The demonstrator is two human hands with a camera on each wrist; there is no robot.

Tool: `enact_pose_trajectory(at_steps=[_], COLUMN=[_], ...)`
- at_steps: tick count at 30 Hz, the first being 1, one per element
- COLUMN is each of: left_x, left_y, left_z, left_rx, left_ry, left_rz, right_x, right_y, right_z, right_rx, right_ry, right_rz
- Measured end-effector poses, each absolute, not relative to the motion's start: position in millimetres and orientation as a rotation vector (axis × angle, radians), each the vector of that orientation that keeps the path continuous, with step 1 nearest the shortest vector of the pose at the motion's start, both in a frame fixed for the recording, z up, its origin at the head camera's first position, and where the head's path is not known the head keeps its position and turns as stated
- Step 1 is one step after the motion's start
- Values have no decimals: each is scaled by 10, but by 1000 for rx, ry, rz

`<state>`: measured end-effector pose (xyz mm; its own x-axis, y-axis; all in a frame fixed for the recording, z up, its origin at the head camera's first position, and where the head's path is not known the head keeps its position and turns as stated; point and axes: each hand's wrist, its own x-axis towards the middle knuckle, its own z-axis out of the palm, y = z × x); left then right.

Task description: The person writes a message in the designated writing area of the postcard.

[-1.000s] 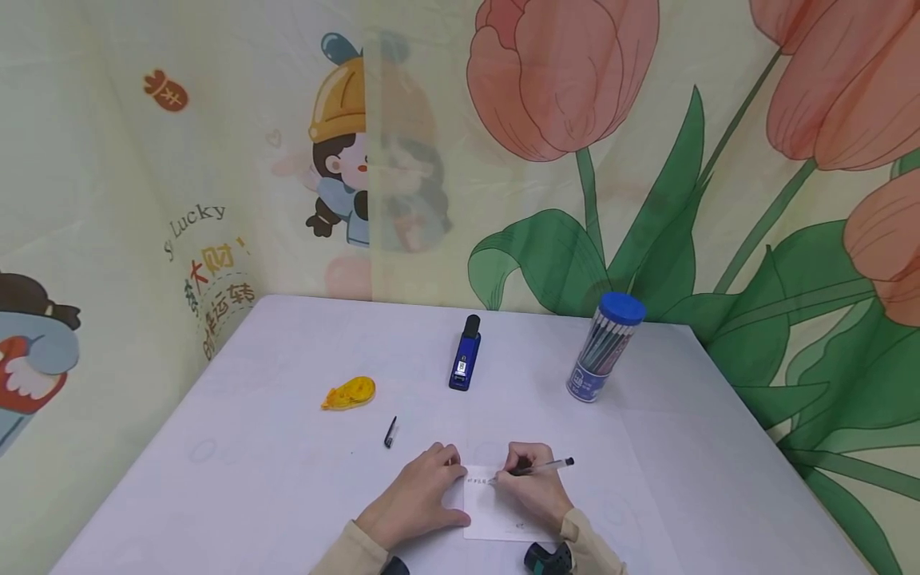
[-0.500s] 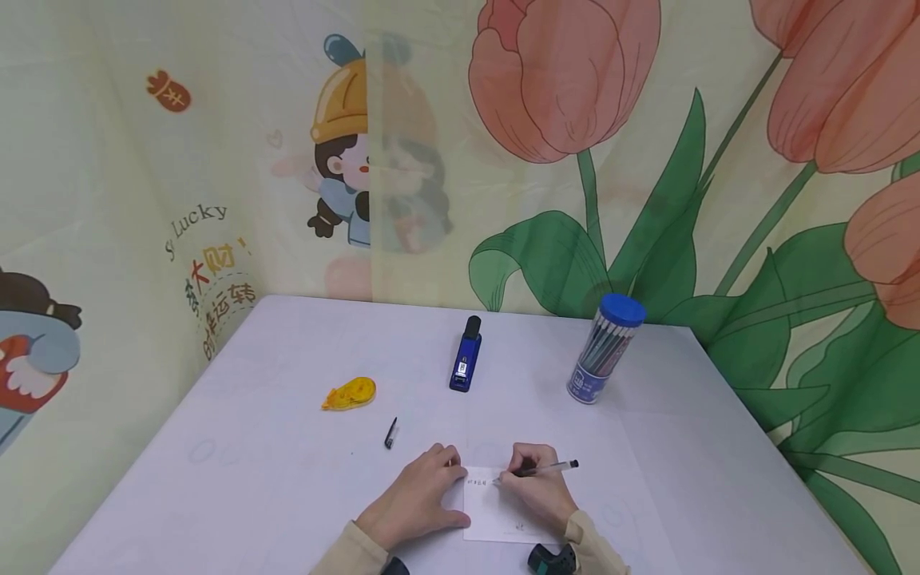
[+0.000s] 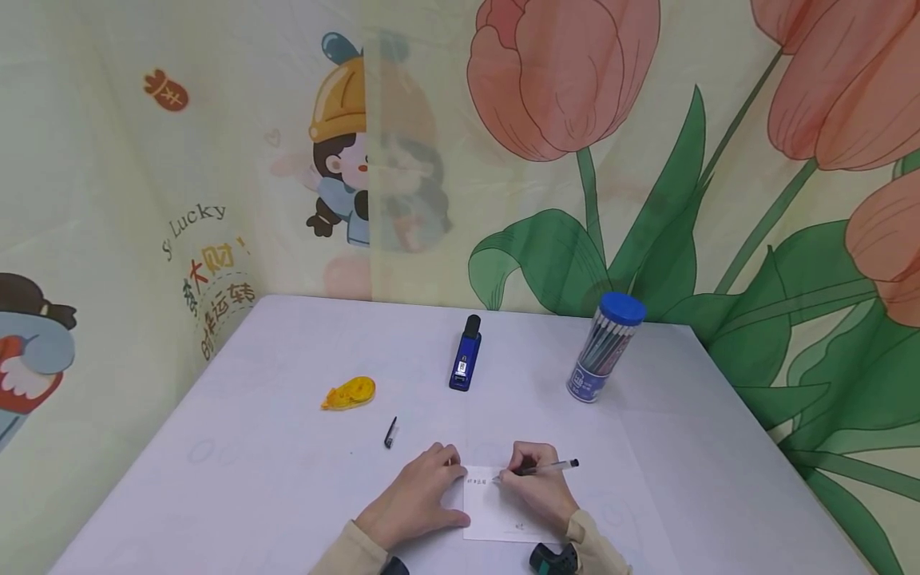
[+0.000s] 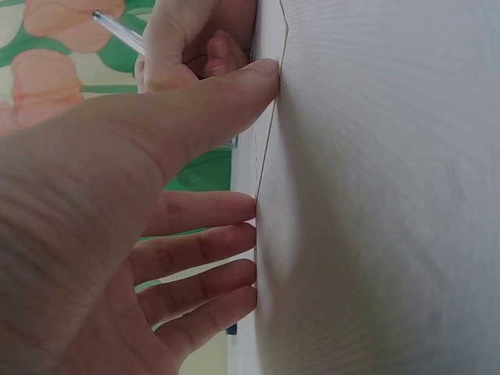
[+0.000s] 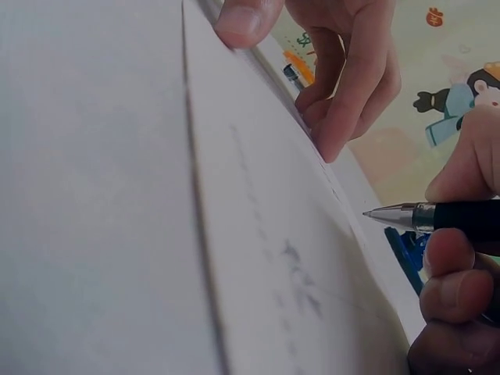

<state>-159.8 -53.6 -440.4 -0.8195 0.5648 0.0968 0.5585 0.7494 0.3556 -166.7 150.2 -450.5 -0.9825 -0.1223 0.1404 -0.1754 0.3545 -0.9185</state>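
While the right hand (image 3: 541,493) pinches a pen (image 3: 552,465) between thumb and fingers, the left hand (image 3: 420,497) lies at the left edge of a white card (image 3: 496,515). Pen slanted, dark tail end out to the right, metal tip aimed down at the upper part of the card; cannot tell whether the tip touches it. Card flat on the white table (image 3: 251,487), right in front of the person, its right side partly under the right hand. Row of small dark characters (image 3: 476,481) near the card's upper left corner, just left of the tip.

Left hand wide: fingers extended, narrow gaps between them, thumb spread well apart from them. Thumb tip meets the card's edge.

Past the left hand, a small dark pen cap (image 3: 390,433); farther off and more to the left, a yellow teardrop-shaped object (image 3: 349,394). Near the far edge, a blue object with a black end (image 3: 465,359). To its right stands a clear tub (image 3: 605,347) of pencils with a blue lid (image 3: 622,309). Behind, a pale backdrop (image 3: 251,48) with large pink tulips (image 3: 564,80). Tan sleeves (image 3: 350,553) on both arms.
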Motion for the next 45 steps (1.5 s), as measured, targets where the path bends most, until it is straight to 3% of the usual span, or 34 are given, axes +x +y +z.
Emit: enact_pose_trajectory(at_steps=[31,45], left_x=[-1605,-1600], left_y=[-534,-527], left_z=[-4423,-4412], left_rx=[933,926], left_ry=[2917,2925], left_rz=[596,583], right_x=[-1624,-1788], right_y=[1482,1577], right_z=[-4479,-4788], right_rx=[509,503], right_ry=[-2511,-2502], right_rz=[1625,1646])
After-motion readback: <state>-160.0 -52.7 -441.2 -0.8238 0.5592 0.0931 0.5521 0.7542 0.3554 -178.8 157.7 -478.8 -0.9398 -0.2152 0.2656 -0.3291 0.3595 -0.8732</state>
